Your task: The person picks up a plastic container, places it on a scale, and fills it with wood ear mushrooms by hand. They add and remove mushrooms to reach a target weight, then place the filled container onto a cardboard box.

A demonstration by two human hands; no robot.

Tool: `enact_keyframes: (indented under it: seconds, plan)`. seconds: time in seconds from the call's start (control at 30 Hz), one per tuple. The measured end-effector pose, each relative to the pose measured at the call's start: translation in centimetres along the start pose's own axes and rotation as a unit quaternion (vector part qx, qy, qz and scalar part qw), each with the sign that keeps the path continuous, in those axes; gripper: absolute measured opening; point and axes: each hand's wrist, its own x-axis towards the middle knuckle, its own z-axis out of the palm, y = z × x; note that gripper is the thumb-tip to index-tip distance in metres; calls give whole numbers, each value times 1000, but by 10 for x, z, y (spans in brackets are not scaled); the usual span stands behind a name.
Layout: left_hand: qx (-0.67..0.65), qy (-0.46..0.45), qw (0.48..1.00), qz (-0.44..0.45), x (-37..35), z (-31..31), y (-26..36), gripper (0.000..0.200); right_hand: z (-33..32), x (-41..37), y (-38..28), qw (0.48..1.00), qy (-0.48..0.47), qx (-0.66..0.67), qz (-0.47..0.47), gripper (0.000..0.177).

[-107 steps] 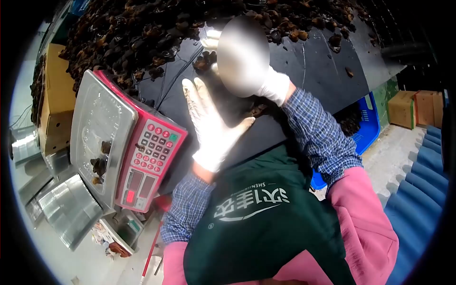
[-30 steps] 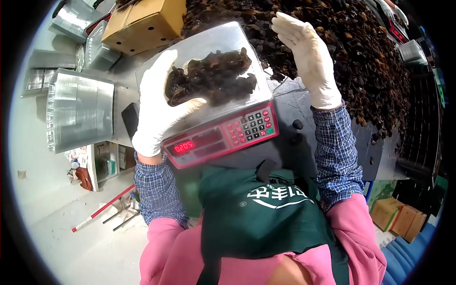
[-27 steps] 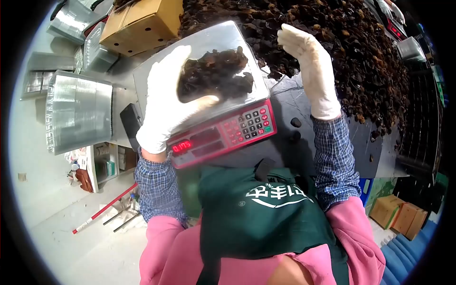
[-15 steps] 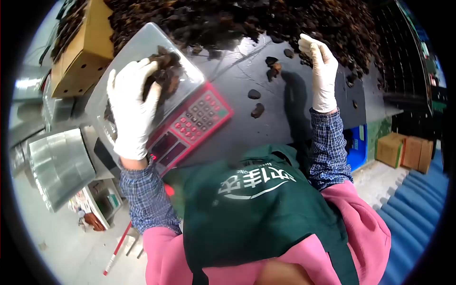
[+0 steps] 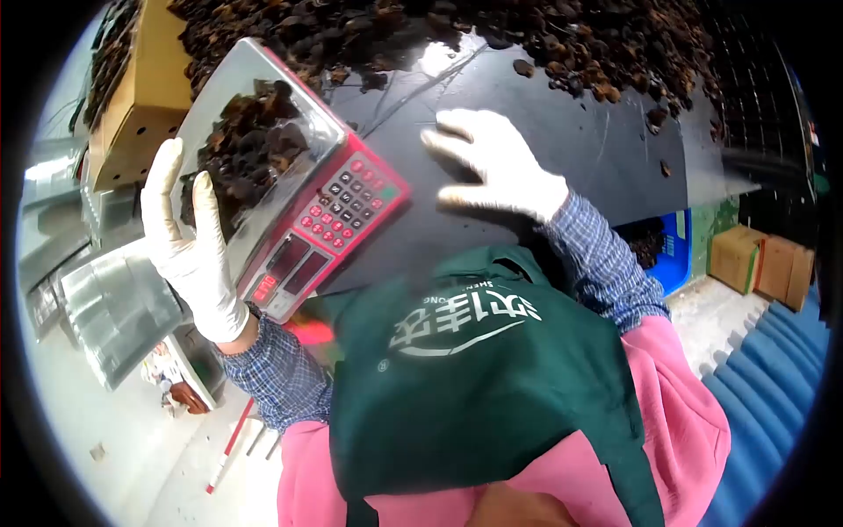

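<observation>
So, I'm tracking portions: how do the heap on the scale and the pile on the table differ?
The heap is small; the pile far larger. The heap sits on the scale; the pile spreads over the table, past the picture's edge. Both are mostly dark brown.

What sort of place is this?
Likely a food sorting or packing area: a digital scale bearing a dark, mushroom-like pile, a large heap of similar pieces beyond it, and what look like stacked clear plastic containers at the left.

Right hand (image 5: 496,165) — now splayed — has come nearer the scale (image 5: 347,204).
</observation>
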Motion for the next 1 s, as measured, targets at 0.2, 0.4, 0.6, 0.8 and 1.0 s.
enact_keyframes:
  seconds: [0.2, 0.4, 0.6, 0.8, 1.0]
  plan:
    - [79, 49, 995, -41, -27, -42, -30, 33, 15, -5, -2, 995, 93, -32, 33, 26]
    - [94, 145, 984, -43, -38, -80, -32, 36, -7, 25, -2, 966, 169, 163, 107, 17]
    - [88, 162, 979, -88, -52, -76, -57, 37, -36, 151, -82, 943, 238, 214, -88, 22]
    - [90, 158, 979, -94, -64, -78, -59, 38, 25, 246, -158, 947, 182, 44, -262, 27]
    - [85, 115, 984, -107, -71, -79, -70, 41, 30, 236, -152, 963, 117, 51, -239, 47]
